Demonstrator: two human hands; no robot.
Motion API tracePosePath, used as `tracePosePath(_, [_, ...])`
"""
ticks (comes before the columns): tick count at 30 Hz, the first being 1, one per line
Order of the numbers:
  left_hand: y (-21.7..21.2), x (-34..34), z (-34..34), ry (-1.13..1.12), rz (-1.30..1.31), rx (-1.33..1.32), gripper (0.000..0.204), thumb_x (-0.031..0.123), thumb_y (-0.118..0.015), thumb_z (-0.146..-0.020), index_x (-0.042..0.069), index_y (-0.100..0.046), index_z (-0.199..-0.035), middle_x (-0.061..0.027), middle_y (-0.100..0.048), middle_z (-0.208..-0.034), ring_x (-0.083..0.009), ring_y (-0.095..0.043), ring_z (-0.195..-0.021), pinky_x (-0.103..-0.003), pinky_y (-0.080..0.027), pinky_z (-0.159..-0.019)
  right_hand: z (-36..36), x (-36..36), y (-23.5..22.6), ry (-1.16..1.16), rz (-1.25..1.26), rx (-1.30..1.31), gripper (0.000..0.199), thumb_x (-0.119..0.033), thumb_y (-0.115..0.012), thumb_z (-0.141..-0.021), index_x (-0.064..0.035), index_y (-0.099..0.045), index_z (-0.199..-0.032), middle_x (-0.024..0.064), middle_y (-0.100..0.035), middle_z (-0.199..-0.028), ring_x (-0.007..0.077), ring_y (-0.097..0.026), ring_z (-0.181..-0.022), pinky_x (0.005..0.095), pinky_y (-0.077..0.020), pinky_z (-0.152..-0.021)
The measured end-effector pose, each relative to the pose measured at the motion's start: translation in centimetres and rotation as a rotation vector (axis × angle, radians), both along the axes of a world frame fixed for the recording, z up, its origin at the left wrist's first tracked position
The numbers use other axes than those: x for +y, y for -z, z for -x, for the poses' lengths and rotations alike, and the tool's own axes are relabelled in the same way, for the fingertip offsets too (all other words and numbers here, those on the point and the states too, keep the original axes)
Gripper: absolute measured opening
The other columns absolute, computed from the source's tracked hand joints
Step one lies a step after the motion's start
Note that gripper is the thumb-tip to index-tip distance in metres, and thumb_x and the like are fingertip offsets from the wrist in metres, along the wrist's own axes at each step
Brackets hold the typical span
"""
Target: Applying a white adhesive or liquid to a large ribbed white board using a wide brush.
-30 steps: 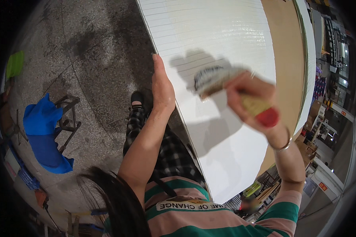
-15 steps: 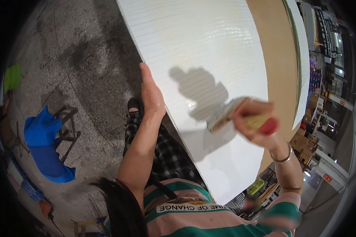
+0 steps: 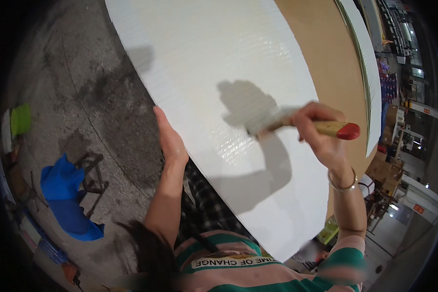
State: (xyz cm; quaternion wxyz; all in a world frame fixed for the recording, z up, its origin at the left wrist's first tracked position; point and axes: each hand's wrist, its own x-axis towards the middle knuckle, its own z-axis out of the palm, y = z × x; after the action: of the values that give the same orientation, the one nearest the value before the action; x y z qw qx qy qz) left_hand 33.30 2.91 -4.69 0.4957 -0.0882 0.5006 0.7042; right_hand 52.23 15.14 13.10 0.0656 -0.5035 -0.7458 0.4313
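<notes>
The place looks like a workshop or small factory. The grey speckled floor (image 3: 117, 121) is darkly stained, and a dark-framed stool (image 3: 96, 187) under blue cloth (image 3: 63, 185) stands on it. A broad white panel (image 3: 185, 73), wet-looking in patches, lies alongside a brown board (image 3: 321, 44), with a wooden-handled brush (image 3: 329, 128) over it. Toward the right, cardboard boxes (image 3: 383, 170) crowd together, with small bright lights (image 3: 417, 73) farther up.
</notes>
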Motion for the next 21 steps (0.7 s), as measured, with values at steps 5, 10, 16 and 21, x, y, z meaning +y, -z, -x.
tracePosePath(5, [1.3,-0.6,0.2,0.057,0.02,0.079,0.079,0.061,-0.027,-0.097,-0.001,-0.023,-0.146,-0.0112,-0.029,-0.15,-0.0242,-0.029,-0.137,-0.034,-0.022,-0.112,-0.9,0.0,1.7,-0.135,-0.015,-0.086,0.018,-0.012,-0.071,-0.078,0.0003,-0.061,-0.07,0.0103,-0.062,-0.068,0.0148,-0.056,-0.059,0.0262,-0.0445,-0.057])
tracePosePath(10, [1.8,-2.0,1.8,0.231,-0.014,0.061,0.079,0.062,-0.027,-0.096,0.001,-0.021,-0.147,-0.0108,-0.03,-0.15,-0.0235,-0.031,-0.136,-0.034,-0.025,-0.11,3.1,0.8,1.8,0.049,-0.173,0.192,0.02,-0.014,-0.073,-0.079,-0.0003,-0.061,-0.071,0.0108,-0.061,-0.067,0.0184,-0.056,-0.059,0.0283,-0.0453,-0.057])
tracePosePath(16, [1.8,-4.0,9.5,0.385,0.45,0.362,0.063,0.051,-0.04,-0.098,0.001,-0.042,-0.136,-0.0141,-0.049,-0.134,-0.0232,-0.047,-0.122,-0.032,-0.036,-0.102,2.1,1.9,1.4,-0.117,-0.034,0.08,0.014,-0.012,-0.069,-0.085,0.0001,-0.064,-0.08,0.0072,-0.061,-0.066,0.0114,-0.056,-0.058,0.0255,-0.0449,-0.054])
tracePosePath(21, [-2.6,6.9,18.6,-0.068,0.319,1.072,0.039,0.023,-0.054,-0.096,-0.003,-0.049,-0.125,-0.0133,-0.055,-0.119,-0.0234,-0.051,-0.109,-0.035,-0.038,-0.098,1.7,5.6,-1.2,0.395,0.076,0.356,0.022,-0.016,-0.067,-0.086,0.0022,-0.063,-0.074,0.0061,-0.062,-0.064,0.012,-0.056,-0.049,0.0231,-0.043,-0.045])
